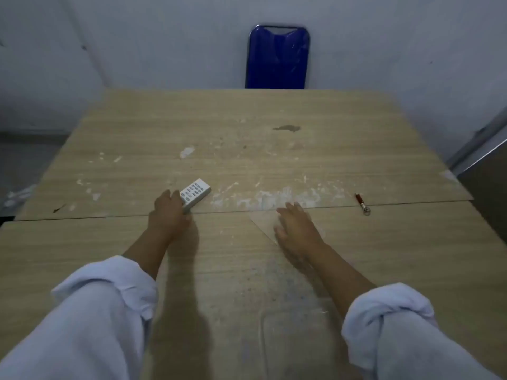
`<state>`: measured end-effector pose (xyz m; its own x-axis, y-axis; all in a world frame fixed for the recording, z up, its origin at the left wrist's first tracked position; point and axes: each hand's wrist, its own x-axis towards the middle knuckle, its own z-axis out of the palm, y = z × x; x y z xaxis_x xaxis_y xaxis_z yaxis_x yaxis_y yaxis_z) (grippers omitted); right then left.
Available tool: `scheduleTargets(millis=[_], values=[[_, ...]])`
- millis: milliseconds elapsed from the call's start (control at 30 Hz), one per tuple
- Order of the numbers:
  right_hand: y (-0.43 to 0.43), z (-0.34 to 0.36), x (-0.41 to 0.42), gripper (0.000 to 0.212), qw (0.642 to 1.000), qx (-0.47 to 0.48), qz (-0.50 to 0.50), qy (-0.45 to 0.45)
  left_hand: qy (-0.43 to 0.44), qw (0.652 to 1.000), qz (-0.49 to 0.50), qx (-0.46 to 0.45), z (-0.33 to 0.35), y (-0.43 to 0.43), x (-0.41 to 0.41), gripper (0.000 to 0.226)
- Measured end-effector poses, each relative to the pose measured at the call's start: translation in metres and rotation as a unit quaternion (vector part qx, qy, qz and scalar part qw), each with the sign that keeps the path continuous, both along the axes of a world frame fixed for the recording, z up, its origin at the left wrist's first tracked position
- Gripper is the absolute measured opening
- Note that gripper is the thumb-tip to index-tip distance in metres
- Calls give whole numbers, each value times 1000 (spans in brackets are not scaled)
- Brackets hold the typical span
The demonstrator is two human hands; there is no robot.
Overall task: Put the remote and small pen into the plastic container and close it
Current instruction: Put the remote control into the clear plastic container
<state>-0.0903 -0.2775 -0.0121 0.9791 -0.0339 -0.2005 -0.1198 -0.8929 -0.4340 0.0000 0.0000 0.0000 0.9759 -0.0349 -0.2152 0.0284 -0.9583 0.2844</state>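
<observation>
Remote (195,193): one, white, flat and rectangular with rows of small grey buttons, lying at an angle on the counter (247,133) left of its middle, across the seam between two boards. The left hand (168,212) grips its near end, fingers (175,194) curled around it. One small pen (361,203), dark red with a silver tip and ring, lies alone near the right edge, well apart from both hands. The right hand (297,229) rests flat, fingers spread, holding nothing, on what looks like a clear plastic sheet or lid; I cannot tell which. One blue chair (277,57) stands past the far edge.
</observation>
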Motion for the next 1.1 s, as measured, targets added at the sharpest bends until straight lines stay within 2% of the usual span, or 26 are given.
scheduleTargets(millis=[233,500,633,767,933,1100], values=[[-3,-11,10,48,999,12,-15,-43,-12,999,40,19,-18,0,12,49],[-4,-6,9,48,998,26,-23,-58,-74,995,42,-52,-22,-2,-2,47],[1,4,-1,50,996,42,-15,-72,-78,991,5,-106,-13,-18,-26,47],[7,20,-21,57,993,67,8,-92,-84,982,-87,-142,1,-40,-64,46],[7,39,-51,66,991,67,82,-78,-100,963,-180,-173,14,-62,-122,56],[-6,51,-93,51,987,25,128,-90,-105,954,-208,-186,21,-73,-167,59]])
